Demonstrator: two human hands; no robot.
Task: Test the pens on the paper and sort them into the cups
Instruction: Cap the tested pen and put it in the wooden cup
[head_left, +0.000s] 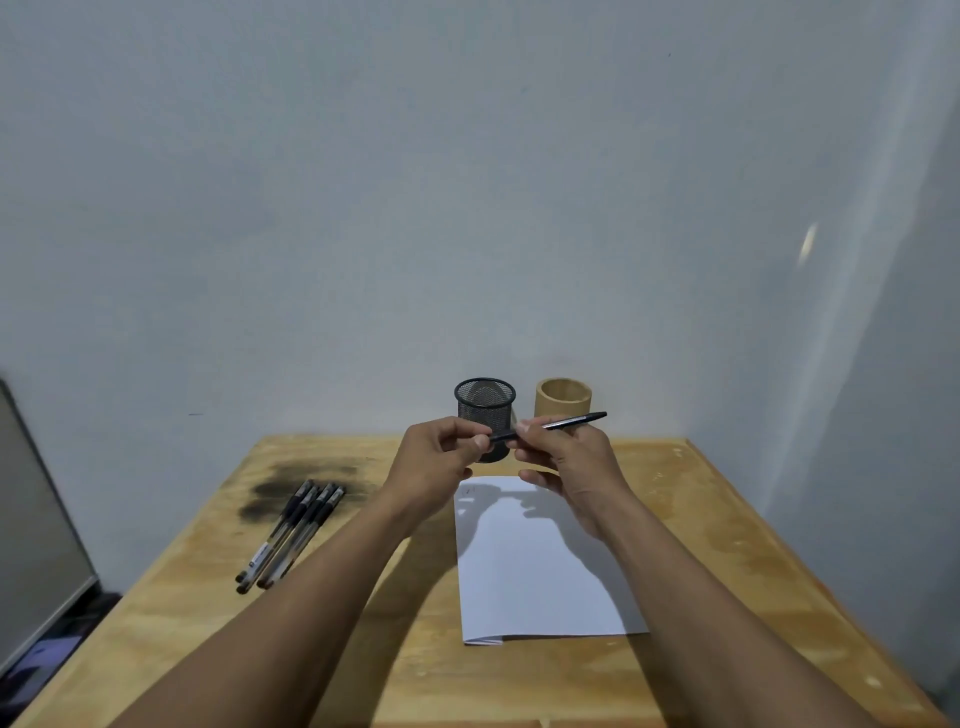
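Both hands hold one black pen (563, 422) above the far end of the white paper (535, 561). My right hand (569, 460) grips the pen's barrel, its tail pointing right. My left hand (441, 462) pinches the pen's left end, where the cap is. Behind the hands stand a black mesh cup (485, 402) and, to its right, a wooden cup (563, 397). Several more pens (291, 530) lie side by side on the table's left part. The paper has a small scribble near its top left corner.
The wooden table (727, 545) has a dark burnt-looking stain (296, 480) under the tips of the lying pens. A pale wall stands right behind the cups. A grey panel (36, 525) leans at the far left, off the table.
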